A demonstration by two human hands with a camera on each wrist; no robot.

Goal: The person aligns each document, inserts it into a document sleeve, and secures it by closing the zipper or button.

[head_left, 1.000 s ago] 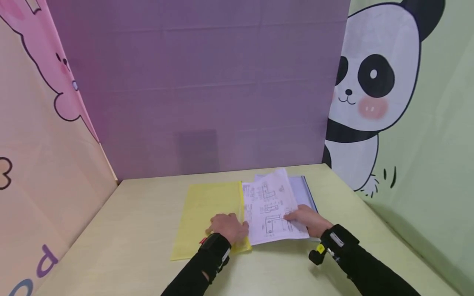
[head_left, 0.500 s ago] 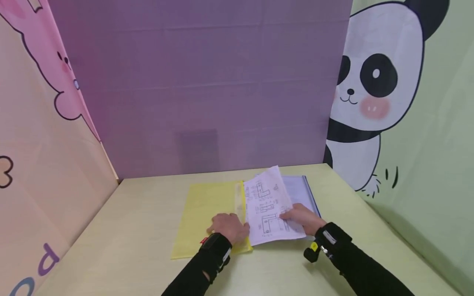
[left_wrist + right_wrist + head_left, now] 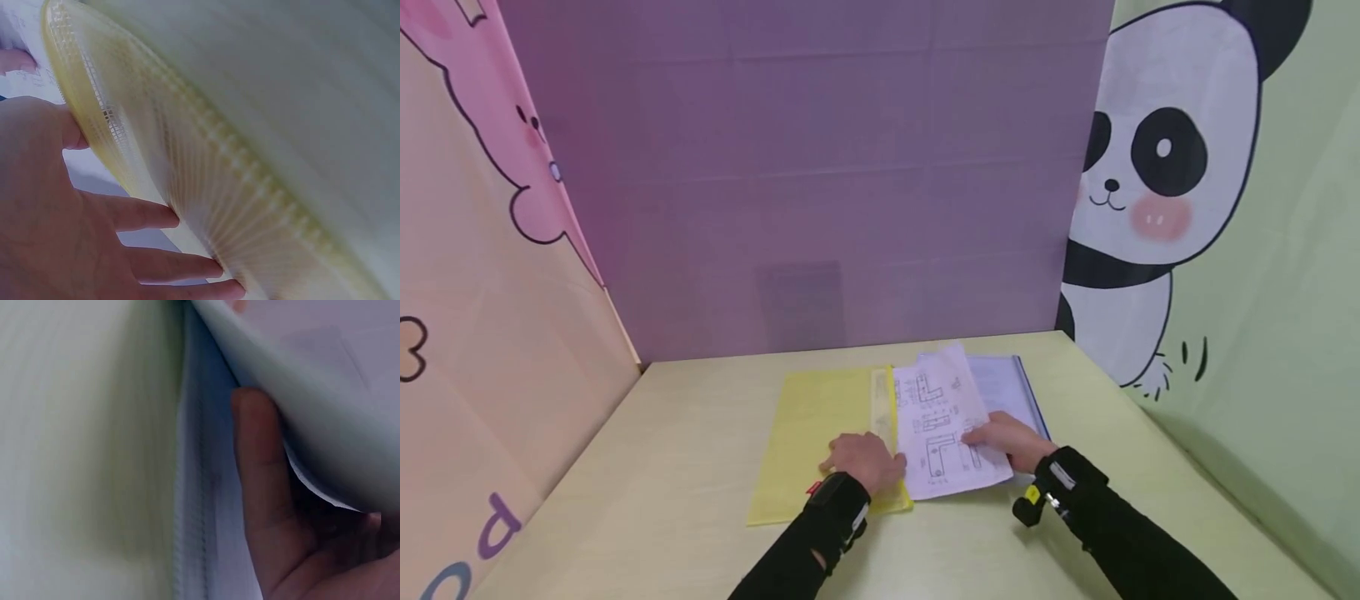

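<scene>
A yellow mesh zipper bag [image 3: 820, 417] lies flat on the table, its mouth edge towards the right. My left hand [image 3: 861, 462] holds this edge, thumb at the rim and spread fingers on the mesh; in the left wrist view the bag's layer [image 3: 187, 137] bulges up. My right hand [image 3: 1011, 437] pinches white paper [image 3: 936, 417] printed with technical drawings. The paper's left side meets the bag's mouth; how far it reaches inside I cannot tell. Beneath the paper lies a pale blue zipper bag [image 3: 1000, 375], its zipper [image 3: 203, 506] showing in the right wrist view.
The light wooden table [image 3: 685, 450] extends around the bags. A purple curtain [image 3: 850, 167] hangs behind it. Printed walls with a panda [image 3: 1180, 233] on the right and a pink figure on the left flank the table.
My right hand and the paper have shifted a little left, towards the yellow bag. The paper's top edge rose and then dropped. My left hand has stayed in place.
</scene>
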